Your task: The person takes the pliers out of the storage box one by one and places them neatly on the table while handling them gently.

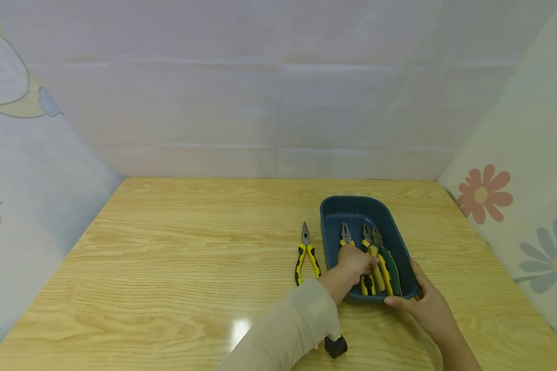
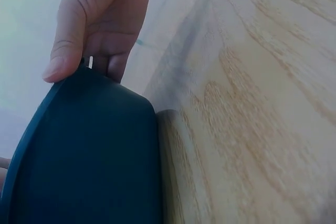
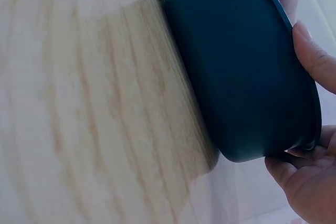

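Note:
A dark blue bin [image 1: 359, 203] stands on the table with several pliers lying in it. My left hand [image 1: 353, 260] reaches in from the left and holds a pair of pliers [image 1: 345, 233] over the handles, which it hides. Its fingertips overlap the yellow-green handle of a neighbouring pair. Beside that lie yellow-black pliers [image 1: 368, 285] and green-handled pliers [image 1: 393, 275]. My right hand [image 1: 427, 306] grips the bin's near right corner, thumb on the rim, fingers round the outside; the left wrist view shows this right hand [image 2: 107, 22] too.
Long-nose pliers [image 1: 305, 236] with yellow-black handles spread lie just left of the bin. The wooden table [image 1: 190, 257] meets a pale cloth backdrop [image 1: 278, 103] at the back, with printed cloth on both sides. A black wrist camera [image 1: 336, 347] hangs under the left sleeve.

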Action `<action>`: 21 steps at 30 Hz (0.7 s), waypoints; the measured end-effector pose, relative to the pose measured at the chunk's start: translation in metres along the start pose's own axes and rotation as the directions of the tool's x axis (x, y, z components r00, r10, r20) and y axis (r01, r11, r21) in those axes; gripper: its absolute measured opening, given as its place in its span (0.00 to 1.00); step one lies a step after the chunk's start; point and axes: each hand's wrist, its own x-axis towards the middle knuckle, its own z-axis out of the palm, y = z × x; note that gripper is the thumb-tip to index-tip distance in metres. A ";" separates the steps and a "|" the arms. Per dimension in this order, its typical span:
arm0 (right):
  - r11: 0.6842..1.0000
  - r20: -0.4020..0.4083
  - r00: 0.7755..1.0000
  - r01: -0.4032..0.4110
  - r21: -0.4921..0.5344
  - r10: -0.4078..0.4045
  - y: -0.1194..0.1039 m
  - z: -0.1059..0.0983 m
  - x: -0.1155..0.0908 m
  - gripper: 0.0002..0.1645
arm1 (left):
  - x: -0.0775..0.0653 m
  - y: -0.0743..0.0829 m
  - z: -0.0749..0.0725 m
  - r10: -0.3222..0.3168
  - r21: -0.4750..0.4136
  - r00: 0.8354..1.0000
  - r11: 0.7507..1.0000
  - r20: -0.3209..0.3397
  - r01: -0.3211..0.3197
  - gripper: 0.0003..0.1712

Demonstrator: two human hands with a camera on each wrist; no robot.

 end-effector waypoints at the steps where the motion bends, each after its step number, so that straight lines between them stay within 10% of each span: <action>1: 1.000 0.000 1.000 0.000 0.009 0.000 0.000 0.000 0.000 0.60 | 0.000 0.000 0.001 -0.004 -0.003 1.000 1.000 -0.004 0.004 0.17; 21: 1.000 -0.010 1.000 0.016 0.025 -0.016 0.001 0.001 -0.001 0.60 | -0.008 0.005 0.017 -0.030 0.069 1.000 0.997 0.005 0.030 0.12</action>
